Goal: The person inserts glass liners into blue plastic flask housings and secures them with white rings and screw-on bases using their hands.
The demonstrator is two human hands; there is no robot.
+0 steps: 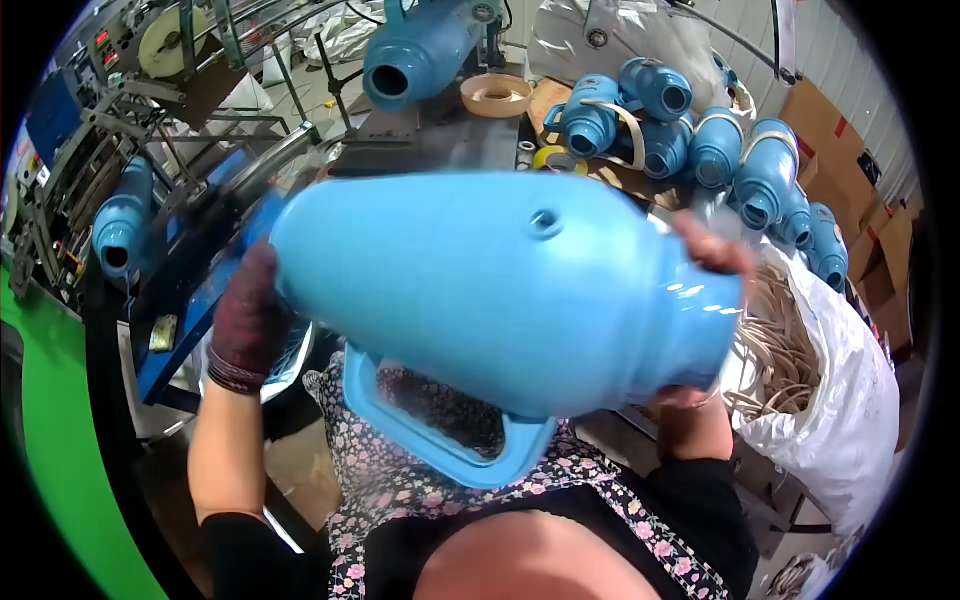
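A large light-blue thermos flask casing (450,280) lies sideways in front of my chest, slightly blurred by motion. Its looped side handle (440,445) points down toward my apron, and a small round hole shows in its upper side. My left hand (245,330), in a dark red glove, holds the rounded end at the left; some of its fingers are hidden behind the casing. At the other end, my right hand (712,250) grips round the narrower neck, blurred, with part of it hidden behind the neck.
Several similar blue casings (715,150) lie heaped at the back right, some with pale straps. Another casing (420,65) is mounted above the dark bench (430,140). A white sack (850,390) of pale strips stands at the right. Machinery (190,130) and one casing (122,215) occupy the left.
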